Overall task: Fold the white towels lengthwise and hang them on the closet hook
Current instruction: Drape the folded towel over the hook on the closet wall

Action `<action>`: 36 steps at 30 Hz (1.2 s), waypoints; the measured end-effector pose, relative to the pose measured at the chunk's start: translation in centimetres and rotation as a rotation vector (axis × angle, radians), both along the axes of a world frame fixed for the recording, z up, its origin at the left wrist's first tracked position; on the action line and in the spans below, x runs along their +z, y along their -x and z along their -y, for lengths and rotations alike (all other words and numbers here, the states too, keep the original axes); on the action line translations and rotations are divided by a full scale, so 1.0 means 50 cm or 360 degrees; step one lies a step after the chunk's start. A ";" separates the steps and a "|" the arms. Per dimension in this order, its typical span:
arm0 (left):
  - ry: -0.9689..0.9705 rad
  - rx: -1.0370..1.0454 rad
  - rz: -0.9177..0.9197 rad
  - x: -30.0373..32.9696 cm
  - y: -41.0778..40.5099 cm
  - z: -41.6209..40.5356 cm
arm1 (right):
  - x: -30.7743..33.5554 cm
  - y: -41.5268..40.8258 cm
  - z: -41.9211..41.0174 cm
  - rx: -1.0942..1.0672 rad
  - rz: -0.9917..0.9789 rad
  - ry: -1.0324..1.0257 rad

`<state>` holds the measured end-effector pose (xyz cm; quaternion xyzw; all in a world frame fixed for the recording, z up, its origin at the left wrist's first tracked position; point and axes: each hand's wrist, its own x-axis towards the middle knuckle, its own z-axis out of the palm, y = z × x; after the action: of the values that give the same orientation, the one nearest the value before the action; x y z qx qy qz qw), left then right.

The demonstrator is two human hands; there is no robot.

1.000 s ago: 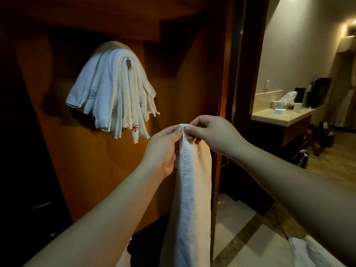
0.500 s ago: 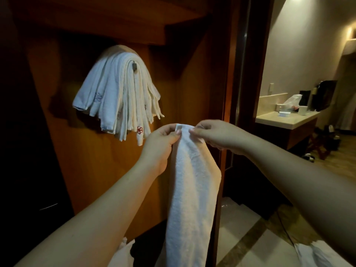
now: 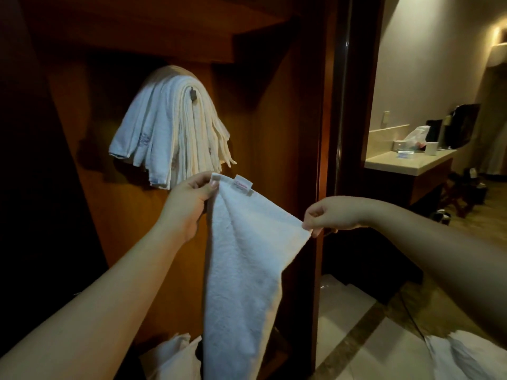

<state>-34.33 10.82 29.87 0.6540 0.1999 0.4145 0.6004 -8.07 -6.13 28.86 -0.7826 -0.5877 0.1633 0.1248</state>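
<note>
A white towel hangs in front of me, spread at its top edge, with a small label near the upper left corner. My left hand pinches that upper left corner. My right hand pinches the other top corner, lower and to the right. Several folded white towels are draped over the closet hook on the wooden back panel, up and to the left of my hands.
The wooden closet wall and a dark door frame stand just behind the towel. More white cloth lies at the closet bottom, and another white piece at the lower right. A counter with small items is at the right.
My hands were together at the towel's top; the right hand has pulled its corner away to the right and down, spreading the top edge open. The view has shifted slightly.
</note>
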 end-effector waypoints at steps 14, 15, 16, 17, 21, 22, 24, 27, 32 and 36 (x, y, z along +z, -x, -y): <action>0.0038 0.0174 0.0034 -0.029 0.036 -0.031 | 0.010 0.018 -0.011 -0.0155 0.0540 -0.0741; 0.0029 0.0171 0.0036 -0.030 0.037 -0.027 | 0.007 0.019 -0.011 -0.0195 0.0579 -0.0825; 0.0022 0.0177 0.0033 -0.030 0.036 -0.023 | 0.001 0.022 -0.013 -0.0213 0.0614 -0.0874; 0.0020 0.0184 0.0034 -0.031 0.034 -0.018 | -0.006 0.024 -0.014 -0.0217 0.0632 -0.0905; 0.0060 0.0169 0.0051 -0.037 0.032 -0.003 | -0.013 0.029 -0.006 -0.0216 0.0540 -0.0994; 0.0061 0.0163 0.0044 -0.039 0.032 -0.001 | -0.014 0.027 -0.004 -0.0210 0.0539 -0.1008; 0.0030 0.0157 0.0015 -0.044 0.032 0.003 | -0.017 0.024 -0.001 -0.0212 0.0525 -0.1048; -0.0091 0.0155 -0.0019 -0.046 0.031 0.009 | -0.024 0.021 0.001 -0.0255 0.0467 -0.1116; -0.0156 0.0044 0.0036 -0.033 0.039 0.035 | -0.024 0.032 0.007 -0.0389 0.0325 -0.1395; -0.0075 0.0041 0.0110 -0.031 0.037 0.049 | -0.022 0.049 0.022 -0.0449 -0.0041 -0.1644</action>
<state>-36.17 8.36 28.33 0.6506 0.1776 0.4492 0.5859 -10.54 -7.22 27.75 -0.6886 -0.4790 -0.1560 0.5216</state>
